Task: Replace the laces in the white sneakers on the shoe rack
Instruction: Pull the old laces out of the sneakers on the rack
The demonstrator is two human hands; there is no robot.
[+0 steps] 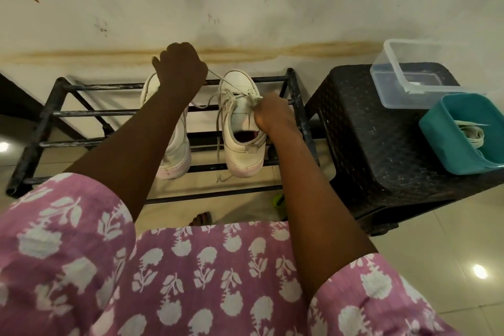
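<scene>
Sneaker (240,142) scuffed, lace (230,97) loose; left hand (181,68) fingers clench lace, right hand (270,114) pinches sneaker

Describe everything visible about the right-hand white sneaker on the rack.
The right-hand sneaker is white, leather-like and scuffed, its heel sole tinged pink. It rests upright on the black metal rack, toe towards the wall, beside the other sneaker. Its lace is loosened: the left hand holds one strand taut, and the right hand grips the upper by the eyelets.

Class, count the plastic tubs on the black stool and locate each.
2. The clear tub sits nearer the wall; the teal tub, holding white laces, sits nearer the camera. Others may sit off-frame.
</scene>
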